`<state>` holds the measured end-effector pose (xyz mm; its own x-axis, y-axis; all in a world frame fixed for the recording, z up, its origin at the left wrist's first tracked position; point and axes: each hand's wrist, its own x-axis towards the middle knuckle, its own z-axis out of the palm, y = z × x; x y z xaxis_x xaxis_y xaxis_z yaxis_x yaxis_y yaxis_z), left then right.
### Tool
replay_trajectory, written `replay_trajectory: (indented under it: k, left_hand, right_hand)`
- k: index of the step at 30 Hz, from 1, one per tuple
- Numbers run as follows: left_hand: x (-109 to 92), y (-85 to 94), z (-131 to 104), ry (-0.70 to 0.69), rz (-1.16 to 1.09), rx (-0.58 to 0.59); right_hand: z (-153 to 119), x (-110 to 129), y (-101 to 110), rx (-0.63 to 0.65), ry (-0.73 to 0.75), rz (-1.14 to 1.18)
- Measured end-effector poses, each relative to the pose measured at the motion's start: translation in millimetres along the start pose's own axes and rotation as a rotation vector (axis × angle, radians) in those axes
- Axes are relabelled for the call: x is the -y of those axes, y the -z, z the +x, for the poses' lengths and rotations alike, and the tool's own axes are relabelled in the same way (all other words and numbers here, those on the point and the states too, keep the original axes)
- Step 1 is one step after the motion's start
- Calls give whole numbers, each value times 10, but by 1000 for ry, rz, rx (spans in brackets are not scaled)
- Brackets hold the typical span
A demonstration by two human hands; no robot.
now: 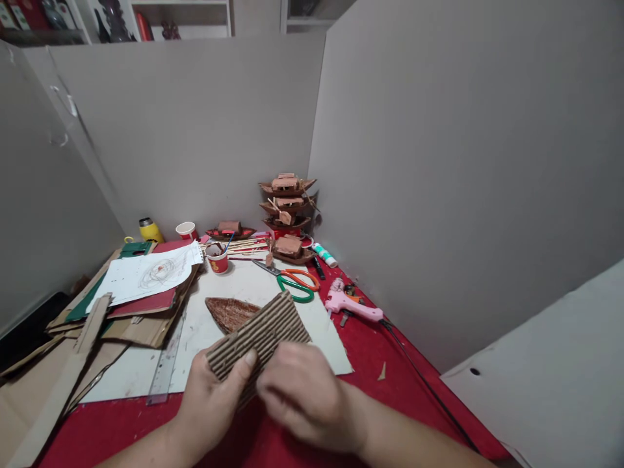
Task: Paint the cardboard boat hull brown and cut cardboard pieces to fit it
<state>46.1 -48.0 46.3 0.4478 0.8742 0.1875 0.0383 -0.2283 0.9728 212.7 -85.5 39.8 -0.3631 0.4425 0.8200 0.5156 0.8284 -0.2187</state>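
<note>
My left hand (pixel 214 393) grips a piece of corrugated cardboard (pixel 266 331) by its left end, thumb pressed on the ridged face. At the cardboard's lower right edge is my right hand (pixel 307 393), slightly blurred, its fingers curled in a pinch against the piece. Those fingertips are partly hidden. Just behind the cardboard lies a brown painted boat hull (pixel 231 313), partly covered by it, on a white sheet (pixel 195 341). Scissors (pixel 292 283) with one green and one orange handle rest beyond the hands. A pink glue gun (pixel 353 304) lies to the right.
Finished model boats (pixel 287 185) are stacked at the back corner, near thin sticks (pixel 248 247). A paper cup (pixel 217 259) holds brown paint and a brush. On the left are cardboard sheets (pixel 146 331), a drawing (pixel 146 276) and a clear ruler (pixel 164 370). Grey partitions (pixel 195 130) enclose the table.
</note>
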Motion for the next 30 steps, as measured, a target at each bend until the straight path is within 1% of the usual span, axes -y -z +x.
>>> replay_trajectory:
  k: [2,3,4,6,9,10,12,15,17,23,27,30]
  left_hand:
    - [0,21,37,53,-24,-31]
    - [5,33,55,82,-44,-40]
    - [12,43,72,111,-74,-41]
    - [23,57,102,167,-147,-21]
    - [37,58,134,226,-259,49]
    - [42,54,139,244,-288,88]
    - [54,41,139,280,-323,185]
    - [68,13,113,339,-324,315]
    - [69,-8,90,362,-326,361]
    - [69,-15,62,375,-297,414]
    - [83,12,58,419,-250,483]
    - [68,15,51,453,-268,529]
  right_hand:
    - [-5,12,-19,115,176,53]
    - [-11,7,-17,131,210,66]
    - [-20,-4,-6,118,204,76]
    - [-37,-35,42,46,130,105]
    - [-54,-67,134,-120,-19,88]
    - [-54,-71,158,-160,-69,70]
    - [-50,-77,183,-182,-157,35]
    - [-35,-94,179,-121,-233,1]
    - [-24,-110,167,-62,-255,-31]
    - [-22,-149,168,50,-281,-42]
    - [-34,-202,216,206,-298,5]
    - [-25,-226,264,296,-268,52]
